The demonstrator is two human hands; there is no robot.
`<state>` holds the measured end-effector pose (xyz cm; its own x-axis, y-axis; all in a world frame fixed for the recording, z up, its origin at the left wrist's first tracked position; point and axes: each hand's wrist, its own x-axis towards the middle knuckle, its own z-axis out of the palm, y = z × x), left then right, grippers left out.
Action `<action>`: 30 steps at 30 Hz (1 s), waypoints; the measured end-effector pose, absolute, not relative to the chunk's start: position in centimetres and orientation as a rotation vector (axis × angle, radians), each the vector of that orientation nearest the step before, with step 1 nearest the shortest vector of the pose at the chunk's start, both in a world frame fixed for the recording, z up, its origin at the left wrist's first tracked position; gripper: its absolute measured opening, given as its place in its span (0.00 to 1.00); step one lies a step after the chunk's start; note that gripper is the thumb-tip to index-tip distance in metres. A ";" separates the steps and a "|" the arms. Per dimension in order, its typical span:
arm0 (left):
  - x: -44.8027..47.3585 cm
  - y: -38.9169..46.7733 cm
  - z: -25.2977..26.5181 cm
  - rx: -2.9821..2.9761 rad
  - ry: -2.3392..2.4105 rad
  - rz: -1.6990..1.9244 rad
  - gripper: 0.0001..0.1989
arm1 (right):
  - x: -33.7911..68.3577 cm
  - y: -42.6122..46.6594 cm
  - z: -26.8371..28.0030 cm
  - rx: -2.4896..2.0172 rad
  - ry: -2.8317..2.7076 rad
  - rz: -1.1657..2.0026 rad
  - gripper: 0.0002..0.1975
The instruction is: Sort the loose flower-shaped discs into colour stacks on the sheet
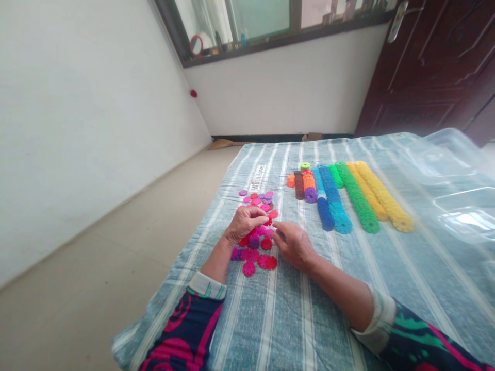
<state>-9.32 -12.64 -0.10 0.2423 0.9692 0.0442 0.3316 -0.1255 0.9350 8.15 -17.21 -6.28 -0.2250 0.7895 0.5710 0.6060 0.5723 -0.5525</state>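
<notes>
Left hand (248, 222), thumb and fingertips pinched together on a red disc (269, 222), reaches over the pile (252, 255) from its left. The right hand (294, 246) curls at the pile's right edge, slightly farther from that disc; whether it grips anything, I cannot tell. Thin and round, the disc sits above the pile, whose long axis runs away from the person.

Left grip (246, 221) pinched; right grip (294, 244) near, fingers bent.
</notes>
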 end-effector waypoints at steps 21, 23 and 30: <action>-8.1 -13.4 0.0 1.581 1.125 0.816 0.09 | 8.4 -17.4 -5.3 -1.175 -1.897 0.442 0.08; -8.1 -13.3 -0.1 1.571 1.117 0.811 0.09 | 8.4 -17.4 -5.1 -1.204 -1.821 0.505 0.08; -8.1 -13.4 -0.2 1.537 1.085 0.781 0.08 | 8.4 -17.2 -4.8 -1.226 -1.706 0.629 0.10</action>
<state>-8.15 -13.38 -0.17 0.3756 0.9251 -0.0559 0.2400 -0.0389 0.9700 8.41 -17.18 -4.82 -0.0887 0.9215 0.3782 0.4551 0.3753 -0.8075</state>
